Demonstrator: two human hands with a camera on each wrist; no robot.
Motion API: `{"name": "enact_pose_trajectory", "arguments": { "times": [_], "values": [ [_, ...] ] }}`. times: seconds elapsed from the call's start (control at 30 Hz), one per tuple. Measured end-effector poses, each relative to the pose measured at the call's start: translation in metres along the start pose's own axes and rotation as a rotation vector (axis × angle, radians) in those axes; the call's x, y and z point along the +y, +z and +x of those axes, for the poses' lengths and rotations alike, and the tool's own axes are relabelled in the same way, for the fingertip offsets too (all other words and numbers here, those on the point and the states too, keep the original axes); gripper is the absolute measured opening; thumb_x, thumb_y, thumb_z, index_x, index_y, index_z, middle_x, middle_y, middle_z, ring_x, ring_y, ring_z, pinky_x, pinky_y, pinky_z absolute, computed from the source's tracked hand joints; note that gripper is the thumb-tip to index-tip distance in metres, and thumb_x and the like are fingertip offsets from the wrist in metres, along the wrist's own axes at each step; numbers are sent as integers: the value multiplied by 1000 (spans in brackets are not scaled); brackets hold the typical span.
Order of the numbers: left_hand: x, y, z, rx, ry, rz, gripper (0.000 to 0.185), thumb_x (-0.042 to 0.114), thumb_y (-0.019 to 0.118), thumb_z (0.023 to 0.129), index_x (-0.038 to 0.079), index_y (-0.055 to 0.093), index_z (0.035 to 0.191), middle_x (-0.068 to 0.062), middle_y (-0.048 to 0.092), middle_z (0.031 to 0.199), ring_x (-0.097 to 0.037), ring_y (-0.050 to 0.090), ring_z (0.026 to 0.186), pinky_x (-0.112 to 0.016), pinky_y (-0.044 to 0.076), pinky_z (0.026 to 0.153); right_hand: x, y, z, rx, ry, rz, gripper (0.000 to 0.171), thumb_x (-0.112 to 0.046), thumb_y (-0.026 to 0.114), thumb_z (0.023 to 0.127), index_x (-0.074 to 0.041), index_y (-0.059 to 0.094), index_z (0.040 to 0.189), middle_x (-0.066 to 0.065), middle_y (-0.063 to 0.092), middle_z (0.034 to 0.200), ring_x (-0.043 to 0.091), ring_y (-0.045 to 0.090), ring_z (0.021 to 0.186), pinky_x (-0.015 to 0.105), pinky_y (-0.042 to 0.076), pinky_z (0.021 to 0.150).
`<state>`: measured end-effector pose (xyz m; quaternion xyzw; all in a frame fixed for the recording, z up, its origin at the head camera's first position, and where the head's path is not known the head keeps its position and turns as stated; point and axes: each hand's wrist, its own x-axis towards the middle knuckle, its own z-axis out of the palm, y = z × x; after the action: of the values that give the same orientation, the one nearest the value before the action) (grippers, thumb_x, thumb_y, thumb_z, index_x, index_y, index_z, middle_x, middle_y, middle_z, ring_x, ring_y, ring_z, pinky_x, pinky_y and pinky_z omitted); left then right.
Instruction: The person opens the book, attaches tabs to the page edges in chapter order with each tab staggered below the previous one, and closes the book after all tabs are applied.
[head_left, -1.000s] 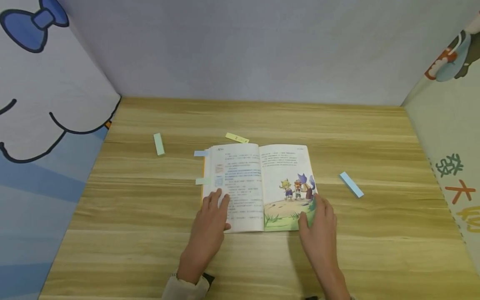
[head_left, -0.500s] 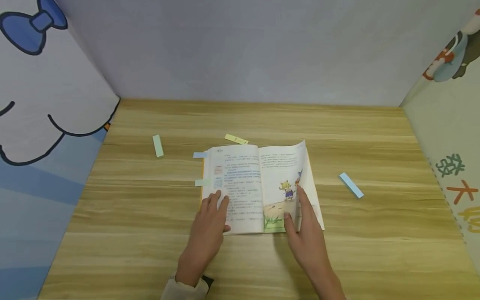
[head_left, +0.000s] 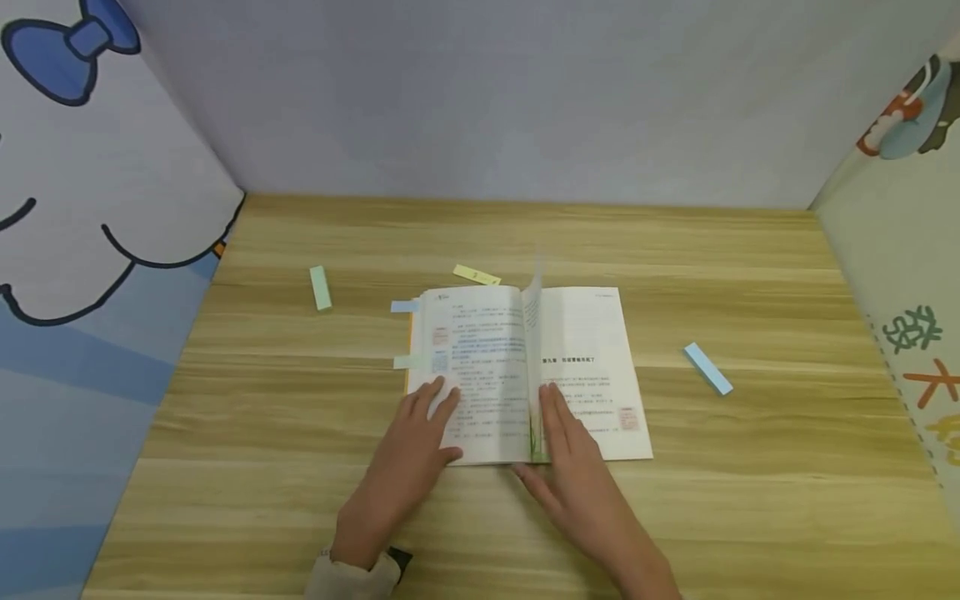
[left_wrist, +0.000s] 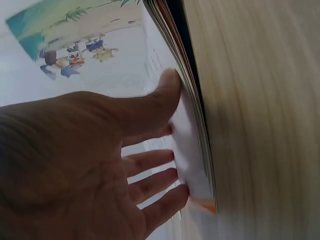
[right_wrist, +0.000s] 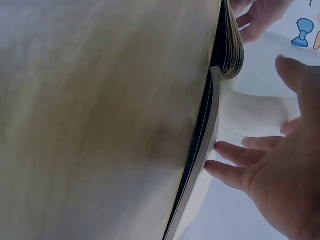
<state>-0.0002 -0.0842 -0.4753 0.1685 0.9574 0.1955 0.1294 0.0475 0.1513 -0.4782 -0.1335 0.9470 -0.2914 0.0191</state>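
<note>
Lifted page [head_left: 532, 312] in head view: blurry, nearly edge-on, so most of its drawing [head_left: 534, 443] doesn't show. Book [head_left: 487, 400] print mostly too tiny to read. Left hand [head_left: 412, 442] covers book's lower left bit, right hand [head_left: 573, 467] blocks patch by fold. Yellow strip [head_left: 476, 274]: marking too small, can't tell if it touches book. Sleeve [head_left: 351, 579] chopped by bottom edge, dark thing [head_left: 401, 563] beside it partly hidden, no clue what. Table [right_wrist: 100, 125] smeary in right wrist view, both hands cut off there too.
</note>
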Motion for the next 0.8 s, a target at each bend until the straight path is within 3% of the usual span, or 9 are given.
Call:
{"name": "enact_pose_trajectory", "arguments": {
  "times": [0.13, 0.33, 0.63, 0.8],
  "values": [
    [-9, -2, -3, 7, 28, -45, 73, 24, 79, 93, 6, 47, 156, -17, 35, 168, -42, 35, 153, -53, 44, 117, -1, 4, -1, -35, -47, -87, 96, -39, 76, 95, -14, 19, 168, 23, 32, 168, 44, 37, 153, 61, 35, 122],
    [-16, -3, -8, 76, 57, -35, 72, 18, 83, 89, 3, 50, 152, -19, 41, 164, -48, 39, 148, -58, 44, 117, -2, 9, 0, -62, -52, -139, 88, -42, 75, 95, -18, 28, 166, 25, 36, 166, 52, 35, 152, 68, 33, 121],
    [-29, -11, -21, 124, 15, -78, 70, 15, 83, 88, 10, 54, 152, -20, 44, 161, -49, 42, 144, -62, 46, 111, -6, 14, 0, -116, -46, -200, 82, -42, 72, 97, -25, 30, 166, 25, 30, 169, 57, 30, 152, 73, 30, 119],
    [-39, -15, -25, 128, -17, -56, 61, 14, 78, 94, 12, 56, 150, -21, 48, 157, -50, 44, 142, -64, 49, 107, -6, 15, -1, -122, -52, -224, 77, -39, 72, 98, -27, 34, 164, 25, 28, 169, 58, 30, 151, 73, 30, 119]
  ]
}}
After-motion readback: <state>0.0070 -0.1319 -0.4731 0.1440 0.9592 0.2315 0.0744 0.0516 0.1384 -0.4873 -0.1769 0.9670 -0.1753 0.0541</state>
